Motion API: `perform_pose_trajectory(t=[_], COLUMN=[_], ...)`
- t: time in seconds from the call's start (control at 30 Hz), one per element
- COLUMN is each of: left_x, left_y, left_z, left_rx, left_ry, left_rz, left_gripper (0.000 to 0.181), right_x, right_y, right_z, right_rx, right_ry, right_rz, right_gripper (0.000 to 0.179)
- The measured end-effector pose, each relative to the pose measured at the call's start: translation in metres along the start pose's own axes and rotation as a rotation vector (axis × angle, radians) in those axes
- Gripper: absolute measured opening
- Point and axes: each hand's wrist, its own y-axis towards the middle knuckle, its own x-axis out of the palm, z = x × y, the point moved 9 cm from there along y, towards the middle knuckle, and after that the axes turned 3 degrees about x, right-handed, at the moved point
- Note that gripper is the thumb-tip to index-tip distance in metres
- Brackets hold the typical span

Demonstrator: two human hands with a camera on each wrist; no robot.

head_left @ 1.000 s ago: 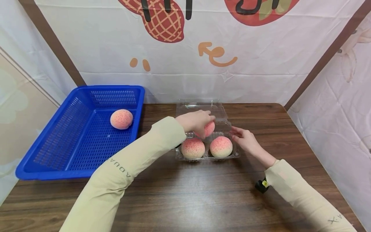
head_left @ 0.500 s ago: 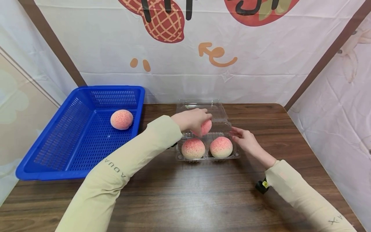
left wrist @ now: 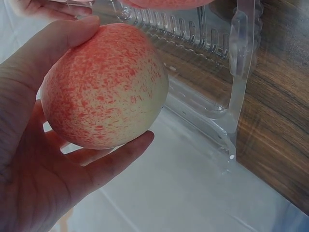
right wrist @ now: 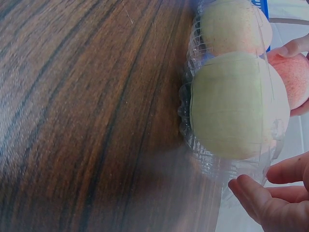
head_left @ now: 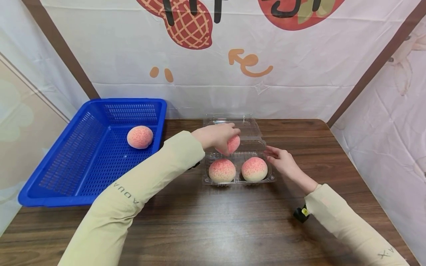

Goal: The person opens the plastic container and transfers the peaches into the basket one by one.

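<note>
My left hand [head_left: 217, 136] grips a pink-and-cream peach [head_left: 233, 144] over the back part of a clear plastic clamshell box [head_left: 239, 180]. In the left wrist view, the thumb lies on top of this peach [left wrist: 106, 87] and the fingers curl beneath it. Two more peaches sit in the box's front half, a left peach [head_left: 222, 170] and a right peach [head_left: 254, 169]. At the box's right side, my right hand [head_left: 281, 159] pinches the rim; the right wrist view shows thumb and fingers [right wrist: 253, 191] at the plastic edge.
A blue perforated basket [head_left: 30, 201] stands on the left of the wooden table [head_left: 213, 229], with one peach [head_left: 139, 137] inside. The box's lid [head_left: 233, 122] lies folded back toward the printed curtain [head_left: 206, 96] behind the table.
My left hand has drifted slightly left and up with the peach in its grip. The right hand and the box have stayed where they were.
</note>
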Motion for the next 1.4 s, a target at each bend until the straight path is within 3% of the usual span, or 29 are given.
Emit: perform_pose_trajectory(t=[0.4, 1.07, 1.4], left_x=[-0.003, -0.007, -0.010], left_y=[-0.005, -0.016, -0.022], left_z=[-0.003, -0.020, -0.027], left_rx=[-0.003, 0.004, -0.026], left_ry=[-0.010, -0.007, -0.022], left_rz=[-0.005, 0.029, 0.038], left_gripper=[0.071, 0.063, 0.068], right_x=[-0.002, 0.000, 0.000], right_y=[-0.002, 0.000, 0.001], right_z=[0.000, 0.001, 0.001], right_rx=[-0.001, 0.012, 0.010], right_ry=[-0.011, -0.018, -0.030], right_rz=[0.003, -0.006, -0.002], right_gripper=[0.044, 0.044, 0.044])
